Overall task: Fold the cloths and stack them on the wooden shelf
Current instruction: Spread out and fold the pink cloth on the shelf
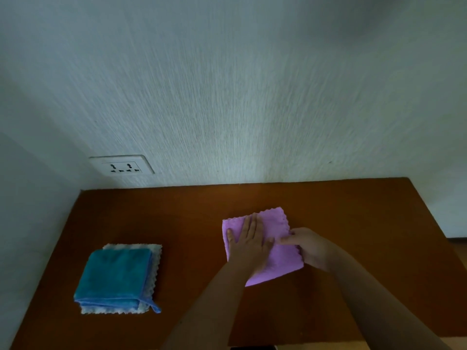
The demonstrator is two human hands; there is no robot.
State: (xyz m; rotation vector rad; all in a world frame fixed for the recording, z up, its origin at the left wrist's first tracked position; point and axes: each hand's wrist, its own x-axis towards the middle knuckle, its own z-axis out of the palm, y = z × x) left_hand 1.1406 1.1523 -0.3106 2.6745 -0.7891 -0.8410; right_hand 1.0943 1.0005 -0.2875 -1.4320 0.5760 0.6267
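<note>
Purple cloth (283, 261) pressed by left hand (250, 242), gripped by right hand (309, 246).

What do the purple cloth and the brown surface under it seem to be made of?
The purple cloth is likely microfibre: soft, matt and fuzzy, with zigzag-cut edges. The shelf looks like wood or wood laminate: smooth and reddish-brown, with a slight sheen.

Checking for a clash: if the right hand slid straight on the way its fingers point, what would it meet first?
Likely the left hand, pressed flat on the purple cloth, close beside it.
</note>
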